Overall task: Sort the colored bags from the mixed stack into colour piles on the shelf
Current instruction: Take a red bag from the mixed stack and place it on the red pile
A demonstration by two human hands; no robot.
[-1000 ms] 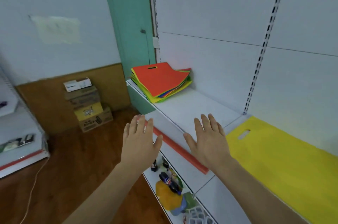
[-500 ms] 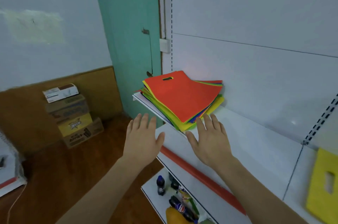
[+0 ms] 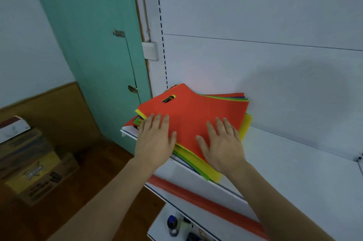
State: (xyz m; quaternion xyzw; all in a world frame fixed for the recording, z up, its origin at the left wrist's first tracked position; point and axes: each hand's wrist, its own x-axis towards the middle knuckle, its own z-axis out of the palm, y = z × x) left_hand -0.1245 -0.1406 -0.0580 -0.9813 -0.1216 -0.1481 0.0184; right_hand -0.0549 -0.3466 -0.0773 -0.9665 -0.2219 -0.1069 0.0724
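Hands — left (image 3: pixel 155 140), right (image 3: pixel 222 144) | flat, fingers straight | seemingly touching orange bag (image 3: pixel 196 111) atop stack

Both bare forearms reach forward. Left hand (image 3: pixel 155 142) and right hand (image 3: pixel 222 146) lie palm-down, fingers straight and slightly spread, over the near edge of the mixed stack (image 3: pixel 196 111), apparently touching its top bag.

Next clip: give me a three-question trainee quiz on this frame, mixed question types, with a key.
1. True or false: the left hand lies flat on the mixed stack.
2. The top bag is which colour? A blue, B orange-red, C green.
3. Fill in: the handle cut-out of the top bag faces the ___ of the shelf, away from the right hand.
Key: 1 true; 2 B; 3 back.
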